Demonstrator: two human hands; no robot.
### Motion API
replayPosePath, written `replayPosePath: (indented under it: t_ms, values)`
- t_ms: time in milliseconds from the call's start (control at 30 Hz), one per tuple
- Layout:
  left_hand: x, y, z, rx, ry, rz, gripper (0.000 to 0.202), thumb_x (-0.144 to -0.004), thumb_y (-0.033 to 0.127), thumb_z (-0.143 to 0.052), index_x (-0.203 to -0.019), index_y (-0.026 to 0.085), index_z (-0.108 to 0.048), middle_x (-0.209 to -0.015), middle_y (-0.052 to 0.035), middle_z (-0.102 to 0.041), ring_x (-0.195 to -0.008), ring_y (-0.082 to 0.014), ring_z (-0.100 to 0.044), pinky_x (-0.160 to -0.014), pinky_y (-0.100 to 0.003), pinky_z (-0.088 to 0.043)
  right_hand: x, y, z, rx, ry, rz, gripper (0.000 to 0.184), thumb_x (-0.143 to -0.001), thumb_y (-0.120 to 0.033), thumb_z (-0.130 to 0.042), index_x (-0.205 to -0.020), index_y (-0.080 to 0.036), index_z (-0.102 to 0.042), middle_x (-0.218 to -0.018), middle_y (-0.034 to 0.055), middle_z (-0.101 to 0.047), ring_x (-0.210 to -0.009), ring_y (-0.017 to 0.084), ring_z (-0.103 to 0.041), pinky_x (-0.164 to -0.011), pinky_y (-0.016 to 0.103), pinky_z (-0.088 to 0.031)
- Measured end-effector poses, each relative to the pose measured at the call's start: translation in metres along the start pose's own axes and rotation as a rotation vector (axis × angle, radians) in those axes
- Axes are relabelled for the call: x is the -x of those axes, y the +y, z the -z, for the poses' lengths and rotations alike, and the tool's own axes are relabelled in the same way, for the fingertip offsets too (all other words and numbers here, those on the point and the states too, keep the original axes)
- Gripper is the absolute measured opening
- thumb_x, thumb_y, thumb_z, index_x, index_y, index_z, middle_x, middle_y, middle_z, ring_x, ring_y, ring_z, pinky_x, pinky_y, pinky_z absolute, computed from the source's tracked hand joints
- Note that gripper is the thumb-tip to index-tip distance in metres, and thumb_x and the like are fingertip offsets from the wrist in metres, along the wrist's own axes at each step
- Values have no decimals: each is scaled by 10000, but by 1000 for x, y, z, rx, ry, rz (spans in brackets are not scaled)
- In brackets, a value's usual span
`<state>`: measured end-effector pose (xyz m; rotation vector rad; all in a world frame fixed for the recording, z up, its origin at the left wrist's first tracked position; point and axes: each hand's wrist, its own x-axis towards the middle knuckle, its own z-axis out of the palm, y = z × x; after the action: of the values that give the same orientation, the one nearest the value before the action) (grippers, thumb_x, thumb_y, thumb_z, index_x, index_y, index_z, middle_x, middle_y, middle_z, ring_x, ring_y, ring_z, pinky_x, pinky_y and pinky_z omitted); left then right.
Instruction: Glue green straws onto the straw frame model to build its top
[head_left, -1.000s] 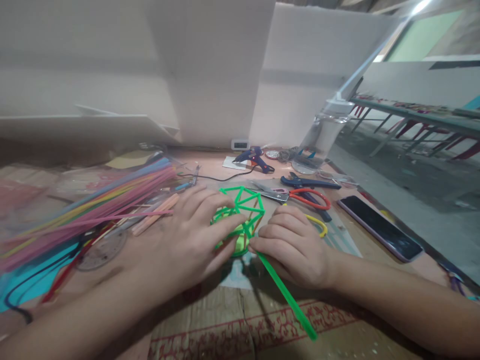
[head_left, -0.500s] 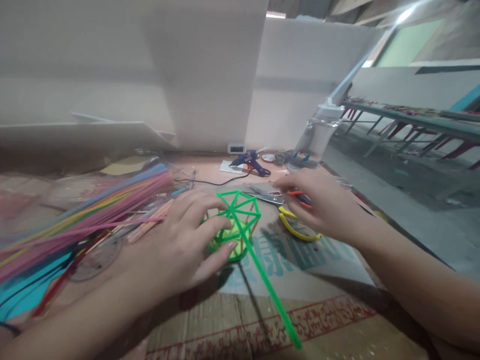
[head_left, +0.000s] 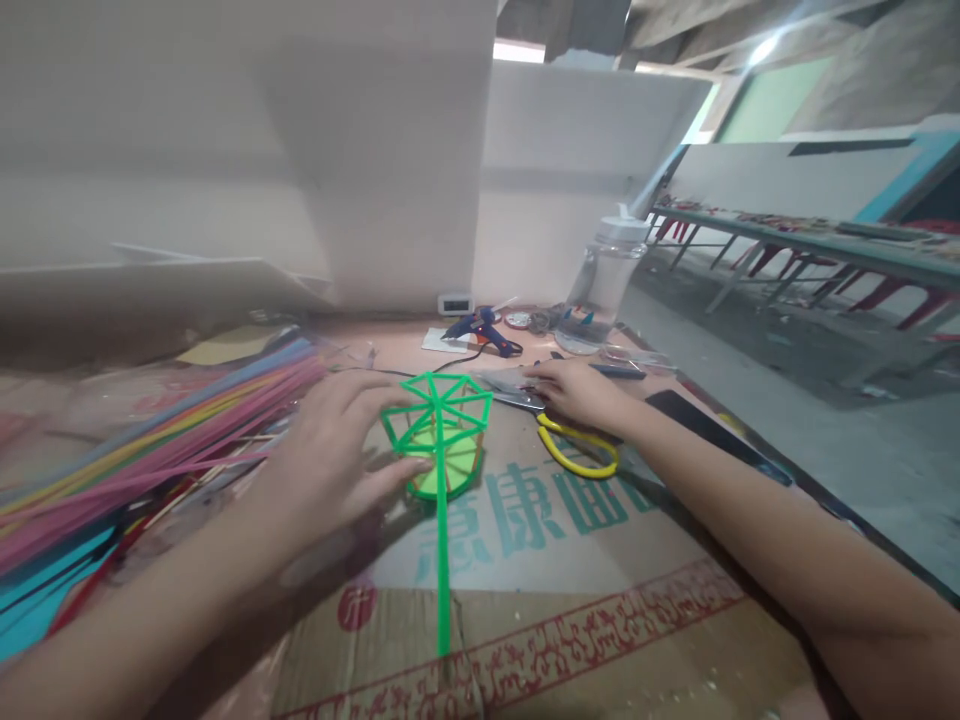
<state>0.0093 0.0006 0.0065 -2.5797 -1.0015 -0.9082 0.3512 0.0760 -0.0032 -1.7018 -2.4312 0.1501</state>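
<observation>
A small green frame (head_left: 442,410) of fuzzy pipe-cleaner strips stands on the work surface. It has a spoked top, thin brown uprights and a yellow-green base (head_left: 450,465). One long green strip runs from its top toward me. My left hand (head_left: 337,440) holds the frame's left side, thumb in front and fingers at the top rim. Beyond the frame, my right hand (head_left: 581,395) reaches down with bent fingers by the blades of yellow-handled scissors (head_left: 577,455). Whatever its fingertips grip is too small or hidden to name. A dark-handled tool (head_left: 619,371) lies just behind that hand.
Coloured pipe cleaners (head_left: 247,420) are heaped at the left. At the back are a blue glue gun (head_left: 484,330), a small digital display (head_left: 455,304) and a clear water bottle (head_left: 596,285). A black flat strip (head_left: 716,435) lies along the right edge.
The view has turned slightly right. My right hand has moved over the scissors' blades, and the orange handles beneath it no longer show. The frame's long strip now points straight toward me.
</observation>
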Motion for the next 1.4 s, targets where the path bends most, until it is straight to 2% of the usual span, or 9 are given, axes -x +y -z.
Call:
replayPosePath:
  t_ms: [200, 333, 433, 567, 700, 833, 1000, 1267, 1400]
  values:
    - [-2, -4, -1, 66, -42, 32, 401, -913, 416, -698, -1203, 201, -525, -1201, -117, -615, -1141, -307, -572, -963, -488, -485, -30, -7, -8, -19, -147, 7, 212, -941, -147, -576, -1045, -156, -760, -1037, 99, -772, -923, 215, -707, -797, 285, -508]
    - [-1, 1, 1, 90, -27, 35, 387, -943, 361, -666, -1255, 209, -495, -1239, -114, -601, -1177, -286, -557, -997, -475, -476, -41, -3, -11, 15, -187, -33, 247, -985, -353, -633, -1112, -146, -675, -1061, 67, -706, -890, 181, -680, -806, 363, -572]
    - [-1, 5, 4, 84, -32, 22, 287, -951, 326, -654, -1194, 226, -539, -1231, -97, -588, -1182, -271, -551, -1015, -460, -468, -37, -3, -14, 44, -156, -41, 252, -992, -379, -622, -1088, -149, -661, -1071, 56, -687, -907, 177, -668, -824, 374, -568]
    - [-2, 8, 7, 36, -33, -14, 169, -953, 299, -641, -1092, 210, -603, -1212, -99, -587, -1173, -274, -550, -1026, -469, -450, -24, -9, -11, 103, -49, -98, 139, -976, -188, -558, -1015, -100, -658, -988, 155, -712, -869, 216, -662, -780, 318, -493]
    - [-2, 8, 8, 10, -36, -26, 154, -954, 303, -634, -1073, 207, -628, -1224, -105, -595, -1171, -285, -554, -1025, -490, -444, -16, -9, 2, 156, 82, -156, 305, -938, -84, -485, -1221, -42, -590, -1098, 253, -706, -1020, 311, -666, -827, 346, -453]
    - [-3, 8, 9, 28, -22, -31, 151, -955, 287, -622, -1084, 213, -645, -1231, -108, -603, -1172, -287, -559, -1015, -491, -448, -17, -2, 15, 140, 139, -158, 381, -1012, -165, -399, -1344, -112, -579, -1260, 203, -695, -1157, 308, -643, -897, 355, -455]
    - [-3, 9, 10, 17, -32, -36, 155, -957, 291, -618, -1083, 212, -661, -1236, -112, -618, -1183, -293, -567, -1029, -498, -440, -24, 0, 8, 75, -4, -87, 276, -998, -295, -518, -1069, -196, -766, -1069, 97, -784, -942, 236, -704, -767, 287, -463]
    - [-2, 10, 9, 13, -48, -48, 171, -958, 274, -610, -1094, 190, -670, -1247, -126, -617, -1194, -304, -556, -1039, -505, -428, -39, 1, -19, 66, -52, -96, 288, -1008, -412, -576, -999, -152, -699, -972, 61, -728, -853, 178, -677, -832, 355, -528]
    - [-2, 10, 10, 5, -57, -51, 151, -958, 262, -611, -1078, 191, -667, -1240, -124, -617, -1193, -310, -553, -1035, -514, -423, -36, -1, -13, 66, 91, -131, 234, -1003, -263, -506, -934, -131, -686, -974, 153, -729, -916, 245, -664, -830, 326, -459]
